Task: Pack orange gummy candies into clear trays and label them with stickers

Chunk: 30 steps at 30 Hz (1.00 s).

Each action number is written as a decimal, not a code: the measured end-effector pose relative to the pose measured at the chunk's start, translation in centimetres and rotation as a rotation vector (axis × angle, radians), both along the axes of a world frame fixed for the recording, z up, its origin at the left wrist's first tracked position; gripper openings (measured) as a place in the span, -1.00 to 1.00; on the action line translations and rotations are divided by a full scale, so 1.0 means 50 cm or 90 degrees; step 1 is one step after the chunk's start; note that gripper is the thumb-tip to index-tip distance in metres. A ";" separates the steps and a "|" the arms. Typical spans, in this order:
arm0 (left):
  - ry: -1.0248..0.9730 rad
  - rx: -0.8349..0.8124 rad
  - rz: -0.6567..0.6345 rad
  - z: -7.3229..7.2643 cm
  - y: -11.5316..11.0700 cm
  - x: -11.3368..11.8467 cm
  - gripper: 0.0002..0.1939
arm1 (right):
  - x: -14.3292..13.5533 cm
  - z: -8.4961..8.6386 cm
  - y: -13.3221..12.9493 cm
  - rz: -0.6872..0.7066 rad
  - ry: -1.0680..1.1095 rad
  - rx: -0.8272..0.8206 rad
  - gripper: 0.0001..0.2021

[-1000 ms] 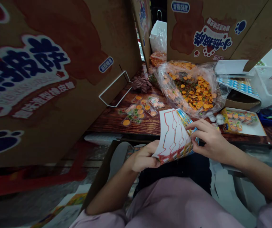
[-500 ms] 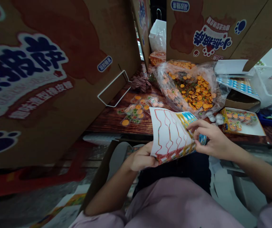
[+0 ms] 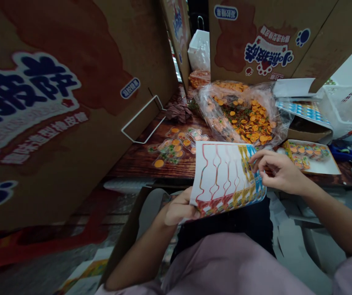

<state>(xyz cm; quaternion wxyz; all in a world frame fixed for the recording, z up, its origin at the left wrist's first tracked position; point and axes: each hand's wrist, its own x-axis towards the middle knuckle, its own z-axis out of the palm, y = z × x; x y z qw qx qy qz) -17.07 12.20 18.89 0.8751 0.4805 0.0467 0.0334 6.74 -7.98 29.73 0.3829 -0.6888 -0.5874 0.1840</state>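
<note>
My left hand (image 3: 182,207) grips the lower left corner of a sticker sheet (image 3: 206,170), thumb on top. Bare white backing with wavy coloured outlines shows on the sheet's left part. Red, yellow and blue stickers remain along its lower and right sides. My right hand (image 3: 277,170) is at the sheet's right edge, over the yellow and blue stickers, with fingers curled and thumb drawn in. Whatever those fingertips may hold is hidden. Behind the sheet, several small clear packs (image 3: 176,145) with orange and green pieces lie on the wooden table (image 3: 126,164).
A large clear bag (image 3: 252,119) of orange pieces lies open behind the sheet. Printed cardboard boxes (image 3: 102,53) rise at left and back. Rightward are a tray of filled packs (image 3: 326,162), a blue tape dispenser (image 3: 341,153) and a white basket (image 3: 348,108).
The sheet has flattened and turned more face-up, showing more of its yellow and blue columns. My right hand has shifted slightly up and right; my left hand still grips the corner.
</note>
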 end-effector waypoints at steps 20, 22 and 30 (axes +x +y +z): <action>0.082 0.071 0.035 -0.030 0.025 -0.007 -0.75 | 0.000 -0.027 -0.013 -0.020 0.114 -0.002 -0.83; 0.095 0.087 0.100 -0.035 0.038 -0.012 -0.76 | 0.015 -0.026 -0.020 -0.049 0.199 -0.048 -0.78; 0.211 0.062 0.282 -0.006 0.059 -0.047 -0.79 | 0.080 -0.039 -0.069 -0.170 0.399 -0.006 -0.72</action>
